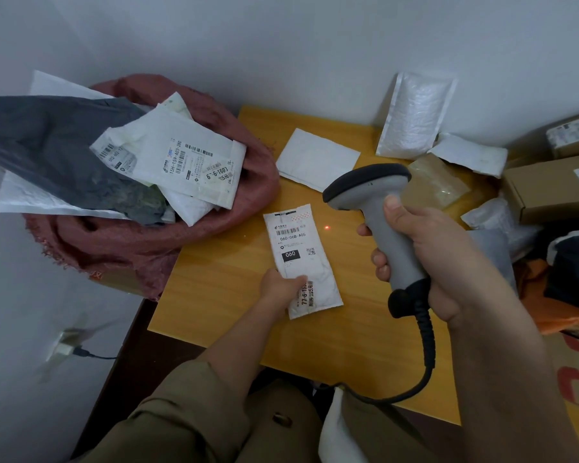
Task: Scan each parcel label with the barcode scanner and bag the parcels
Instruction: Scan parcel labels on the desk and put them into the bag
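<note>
A small white padded parcel (301, 259) with a printed label lies face up on the yellow table (221, 295). My left hand (281, 285) pinches its near left edge, thumb on top. My right hand (422, 259) grips the handle of a grey barcode scanner (375, 208), whose dark head points down toward the table. A red laser dot (327, 227) falls on the wood just right of the label. At the left stands a red woven sack (214, 208), open and holding several white and grey parcels (181, 162).
White mailers (318, 158) and a bubble envelope (415, 115) leaning on the wall lie at the table's back. Brown cardboard boxes (549, 185) and more bags pile up at the right. The scanner's coiled cable (425, 345) trails toward me. A wall socket (64, 342) is low left.
</note>
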`<control>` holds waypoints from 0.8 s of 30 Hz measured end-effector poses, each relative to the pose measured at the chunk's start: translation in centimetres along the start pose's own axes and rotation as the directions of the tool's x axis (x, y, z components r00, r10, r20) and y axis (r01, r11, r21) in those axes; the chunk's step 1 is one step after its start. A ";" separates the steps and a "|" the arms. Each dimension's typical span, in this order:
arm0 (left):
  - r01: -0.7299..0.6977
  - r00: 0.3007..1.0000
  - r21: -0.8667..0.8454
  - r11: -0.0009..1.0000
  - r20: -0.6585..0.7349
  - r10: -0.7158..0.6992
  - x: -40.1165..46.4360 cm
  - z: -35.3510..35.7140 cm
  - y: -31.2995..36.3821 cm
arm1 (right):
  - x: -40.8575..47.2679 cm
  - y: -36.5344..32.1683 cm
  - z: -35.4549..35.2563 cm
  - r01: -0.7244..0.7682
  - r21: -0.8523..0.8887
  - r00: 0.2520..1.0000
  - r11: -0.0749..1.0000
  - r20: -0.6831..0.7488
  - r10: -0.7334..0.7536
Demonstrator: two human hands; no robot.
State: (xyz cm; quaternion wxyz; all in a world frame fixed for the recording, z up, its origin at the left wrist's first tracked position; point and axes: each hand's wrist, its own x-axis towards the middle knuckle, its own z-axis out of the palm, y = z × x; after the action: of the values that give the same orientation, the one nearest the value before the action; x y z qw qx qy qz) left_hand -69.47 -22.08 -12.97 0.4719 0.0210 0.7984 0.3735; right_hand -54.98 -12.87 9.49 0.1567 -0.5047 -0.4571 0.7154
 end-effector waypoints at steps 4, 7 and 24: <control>0.083 0.996 -0.111 0.990 0.045 -0.079 0.0 0.3 0.9 | 0.1 -0.3 0.0 0.038 -0.076 0.999 0.996 -0.022 -0.040; 0.081 0.996 -0.099 0.992 0.036 -0.078 -0.1 0.6 1.1 | 0.1 -0.4 -0.2 0.057 -0.150 0.998 0.987 -0.026 -0.062; 0.068 0.997 0.012 0.998 -0.023 -0.068 0.3 0.9 0.9 | 0.0 -0.9 0.2 0.089 -0.266 0.996 0.960 0.032 -0.084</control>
State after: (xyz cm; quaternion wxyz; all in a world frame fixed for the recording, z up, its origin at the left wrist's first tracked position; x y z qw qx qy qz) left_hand -69.26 -20.75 -12.89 0.4752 -0.0073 0.8062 0.3523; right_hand -55.33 -12.46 10.23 0.1136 -0.4933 -0.5724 0.6451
